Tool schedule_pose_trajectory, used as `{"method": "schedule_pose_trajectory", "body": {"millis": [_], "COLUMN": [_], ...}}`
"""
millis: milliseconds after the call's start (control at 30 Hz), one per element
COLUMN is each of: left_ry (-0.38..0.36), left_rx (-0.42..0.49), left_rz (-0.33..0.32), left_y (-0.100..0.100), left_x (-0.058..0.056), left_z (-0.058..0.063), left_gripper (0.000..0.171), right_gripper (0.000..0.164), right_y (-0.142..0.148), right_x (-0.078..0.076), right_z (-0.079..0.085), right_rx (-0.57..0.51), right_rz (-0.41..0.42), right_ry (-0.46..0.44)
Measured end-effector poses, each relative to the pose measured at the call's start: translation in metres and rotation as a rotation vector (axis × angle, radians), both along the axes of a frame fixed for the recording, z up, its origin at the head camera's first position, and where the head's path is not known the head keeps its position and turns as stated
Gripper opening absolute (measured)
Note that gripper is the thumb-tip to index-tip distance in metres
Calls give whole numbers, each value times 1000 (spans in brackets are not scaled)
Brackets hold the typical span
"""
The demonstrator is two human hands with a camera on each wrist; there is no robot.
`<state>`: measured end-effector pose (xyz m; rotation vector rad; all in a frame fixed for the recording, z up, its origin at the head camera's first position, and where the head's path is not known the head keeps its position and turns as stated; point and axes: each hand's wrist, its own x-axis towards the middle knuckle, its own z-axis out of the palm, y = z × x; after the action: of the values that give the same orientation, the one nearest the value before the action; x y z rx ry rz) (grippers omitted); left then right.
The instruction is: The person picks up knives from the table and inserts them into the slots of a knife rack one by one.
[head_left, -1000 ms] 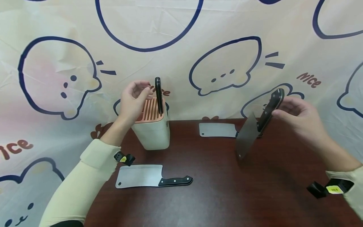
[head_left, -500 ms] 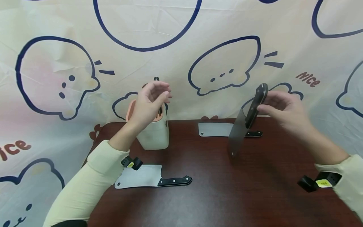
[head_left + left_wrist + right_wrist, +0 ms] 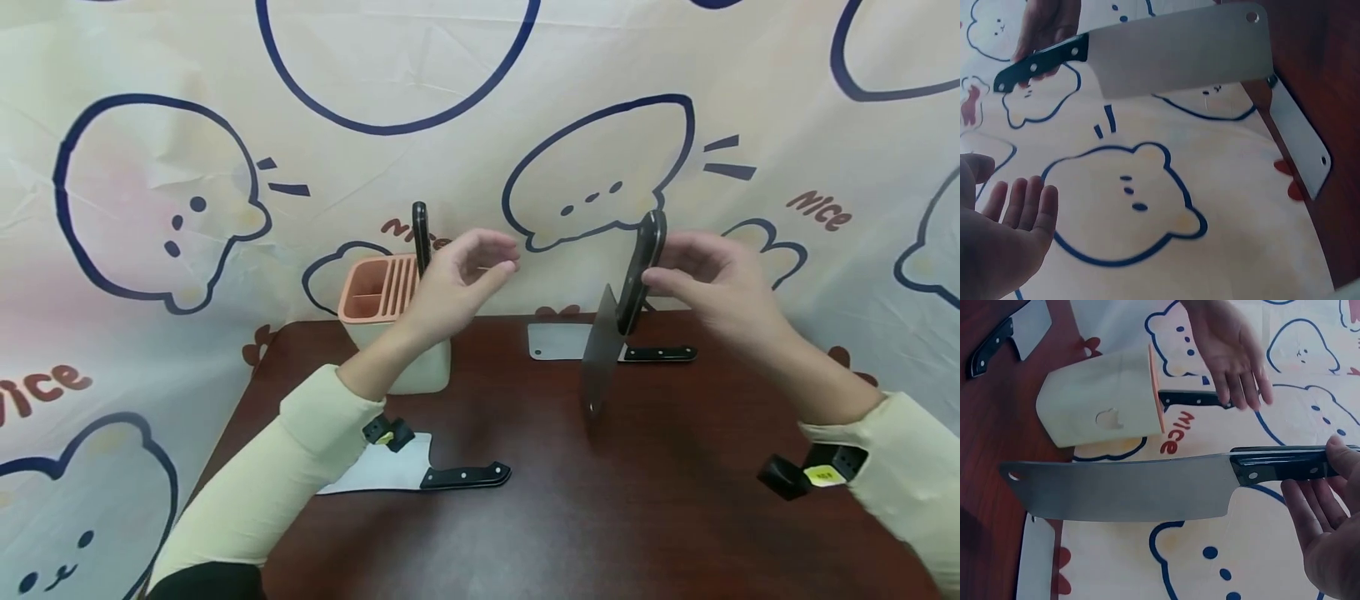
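My right hand [image 3: 720, 279] pinches the black handle of a cleaver [image 3: 1129, 490] between thumb and fingers. The cleaver's blade points down, raised over the table in the head view. My left hand [image 3: 468, 279] holds nothing; its fingers are loosely bent, and it hovers in front of the knife block's right side. That knife block [image 3: 397, 362] is cream with an orange slotted top. One black-handled knife [image 3: 421, 233] stands upright in a slot at its right edge. In the left wrist view the cleaver hangs beyond my left fingers [image 3: 1029, 209], apart from them.
A second cleaver [image 3: 558, 342] lies flat at the table's back edge, partly behind the raised blade. Another cleaver [image 3: 465, 477] lies near the front left, its blade partly covered by my left sleeve. A patterned cloth [image 3: 450, 75] hangs behind the dark table [image 3: 525, 533].
My right hand has carried the cleaver leftward. My left hand has moved right from above the knife block, passing the upright knife handle and uncovering the slots.
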<state>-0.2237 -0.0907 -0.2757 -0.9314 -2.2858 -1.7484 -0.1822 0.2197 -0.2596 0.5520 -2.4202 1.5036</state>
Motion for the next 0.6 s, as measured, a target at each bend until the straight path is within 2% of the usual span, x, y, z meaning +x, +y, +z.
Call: {"method": "schedule_pose_trajectory", "body": {"millis": [300, 600], "left_ry": [-23, -100], "left_rx": [8, -31], "left_rz": [-96, -150], "left_y": [39, 53], "left_x": [6, 13], "left_z": [-6, -18], "left_gripper": [32, 36], "right_gripper": [29, 32], "right_y": [-17, -28], "right_x": [0, -2], "right_z": [0, 1], "right_rx": [-21, -36], "right_rz": [13, 24], "right_ry": [-25, -25]}}
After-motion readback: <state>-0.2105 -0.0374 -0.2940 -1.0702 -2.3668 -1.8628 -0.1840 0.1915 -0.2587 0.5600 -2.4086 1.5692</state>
